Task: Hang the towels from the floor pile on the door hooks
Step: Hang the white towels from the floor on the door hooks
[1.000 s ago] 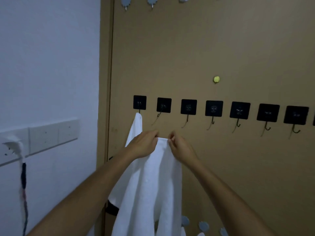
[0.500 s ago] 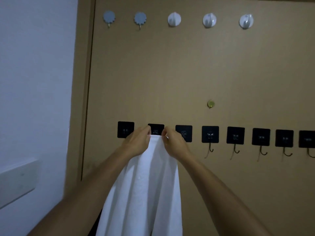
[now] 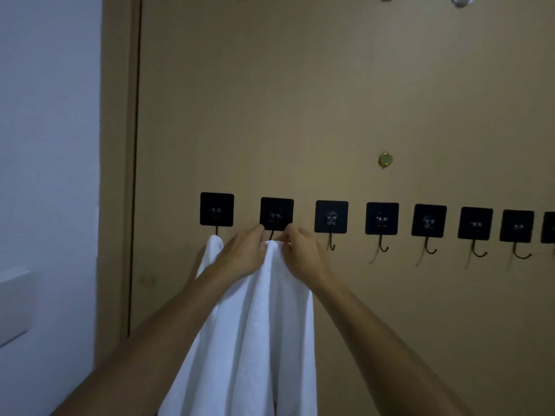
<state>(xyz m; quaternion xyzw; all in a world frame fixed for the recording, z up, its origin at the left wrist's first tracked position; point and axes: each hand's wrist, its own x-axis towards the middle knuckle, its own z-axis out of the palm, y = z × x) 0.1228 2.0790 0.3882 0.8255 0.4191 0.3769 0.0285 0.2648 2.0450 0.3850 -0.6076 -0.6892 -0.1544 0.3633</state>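
Both hands pinch the top edge of a white towel [image 3: 255, 319] right under the second hook [image 3: 276, 214]: left hand [image 3: 244, 253] and right hand [image 3: 303, 253] grip the fabric, bunched between them. To do it well: lift the bunched edge just over the hook tip, seat it, then let go one hand at a time. Towel is plain white, soft, draping in long folds. Another towel [image 3: 211, 250] hangs from the first hook [image 3: 216, 209].
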